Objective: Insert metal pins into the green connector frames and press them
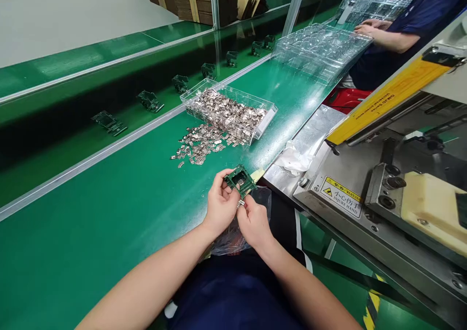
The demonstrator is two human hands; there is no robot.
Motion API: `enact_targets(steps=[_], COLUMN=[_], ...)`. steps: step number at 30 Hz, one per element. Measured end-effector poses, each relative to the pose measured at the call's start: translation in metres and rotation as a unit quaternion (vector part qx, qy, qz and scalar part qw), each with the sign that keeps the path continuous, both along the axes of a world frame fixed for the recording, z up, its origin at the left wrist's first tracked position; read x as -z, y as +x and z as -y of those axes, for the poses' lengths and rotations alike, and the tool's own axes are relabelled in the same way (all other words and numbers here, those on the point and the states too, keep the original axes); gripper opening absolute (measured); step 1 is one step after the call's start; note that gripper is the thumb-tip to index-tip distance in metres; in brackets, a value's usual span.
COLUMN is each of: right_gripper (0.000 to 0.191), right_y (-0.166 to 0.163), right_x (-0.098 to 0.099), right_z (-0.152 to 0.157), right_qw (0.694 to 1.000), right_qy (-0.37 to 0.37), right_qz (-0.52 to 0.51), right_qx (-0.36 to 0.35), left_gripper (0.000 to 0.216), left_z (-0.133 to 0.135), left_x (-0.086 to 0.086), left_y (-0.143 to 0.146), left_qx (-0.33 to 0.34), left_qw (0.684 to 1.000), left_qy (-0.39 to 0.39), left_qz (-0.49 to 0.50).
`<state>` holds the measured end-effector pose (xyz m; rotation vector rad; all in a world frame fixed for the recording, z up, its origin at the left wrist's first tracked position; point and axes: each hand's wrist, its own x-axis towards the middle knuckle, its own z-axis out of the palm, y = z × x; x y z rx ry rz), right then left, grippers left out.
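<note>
My left hand (221, 204) is closed around the near left side of a green plastic frame (239, 174) with a square opening, holding it tilted above the edge of the green bench. At the frame's lower right corner, my right hand (256, 223) pinches a small silvery metal piece (241, 203), partly hidden by the fingers. Ahead, a loose pile of small metal pieces (202, 142) lies on the bench, in front of a clear plastic tray (270, 116) heaped with more of them. A clear plastic bag (233, 240) lies below my hands.
Several green frames (148, 101) stand in a row on the dark green conveyor belt (69, 130) beyond a metal rail. Clear blister trays (317, 47) sit at the far right near a co-worker's arm (396, 40). A metal machine (339, 184) with a hand-injury warning label flanks my right side.
</note>
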<state>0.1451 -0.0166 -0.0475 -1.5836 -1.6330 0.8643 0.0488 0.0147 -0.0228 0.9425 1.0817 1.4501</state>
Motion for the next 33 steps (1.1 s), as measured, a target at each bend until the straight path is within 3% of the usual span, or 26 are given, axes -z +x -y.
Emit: enact_targets(steps=[12, 24, 33], right_gripper=[0.013, 0.021, 0.026], right_y=[-0.001, 0.024, 0.042], right_x=[-0.008, 0.027, 0.024], right_z=[-0.006, 0.001, 0.01], right_qw=[0.994, 0.993, 0.985], right_qy=[-0.006, -0.069, -0.082], right_qz=[0.11, 0.071, 0.07], right_qx=[-0.011, -0.056, -0.133], left_gripper=[0.042, 0.041, 0.039], left_z=[-0.001, -0.001, 0.0], left_x=[0.001, 0.006, 0.004], left_y=[0.0, -0.001, -0.004], left_qx=[-0.007, 0.004, 0.007], left_qw=[1.0, 1.0, 0.999], left_qy=[0.003, 0.003, 0.005], left_qz=[-0.009, 0.02, 0.049])
